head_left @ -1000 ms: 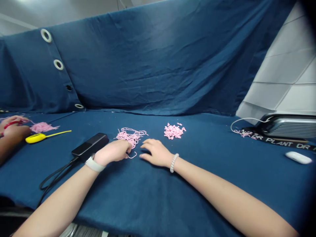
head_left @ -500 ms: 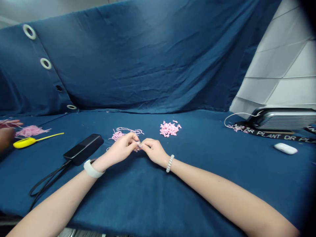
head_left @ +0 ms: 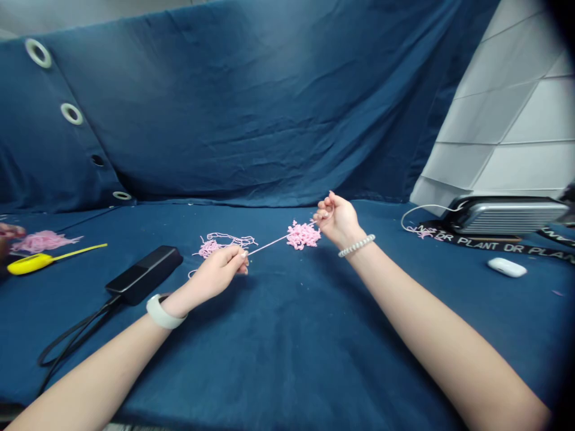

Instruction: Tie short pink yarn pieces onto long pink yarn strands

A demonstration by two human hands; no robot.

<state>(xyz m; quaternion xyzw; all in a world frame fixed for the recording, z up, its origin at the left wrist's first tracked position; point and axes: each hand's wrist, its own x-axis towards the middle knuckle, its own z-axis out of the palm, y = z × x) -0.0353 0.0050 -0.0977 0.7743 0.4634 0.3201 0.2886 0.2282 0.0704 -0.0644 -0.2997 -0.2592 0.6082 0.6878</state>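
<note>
I am looking at a dark blue cloth (head_left: 278,353) that is covering the table and hanging up behind it, with metal rings (head_left: 64,110) along its upper left side. A white tiled wall (head_left: 503,120) is standing at the upper right.

In the middle, the person is holding a thin pink yarn strand (head_left: 269,244) tight between two hands. The left hand (head_left: 215,272) is pinching one end, with thumb and fingertips pressed together, and it is wearing a white band (head_left: 162,312). The right hand (head_left: 336,220) is raised at the far end, and its thumb and first finger seem to be pinching the strand, while the other fingers are curling loosely. It is wearing a bead bracelet (head_left: 357,245).

The strand is passing just over a pile of short pink yarn pieces (head_left: 303,235). Tangled pink yarn (head_left: 220,244) is lying behind the left hand, near a black power bank (head_left: 144,275) with its cable.

At the far left, a co-worker's hand (head_left: 6,230) is near more pink yarn (head_left: 42,242) and a yellow tape measure (head_left: 27,262). On the right, a silver box (head_left: 507,215) is sitting on a black strap (head_left: 489,246), near a small white case (head_left: 507,267).
</note>
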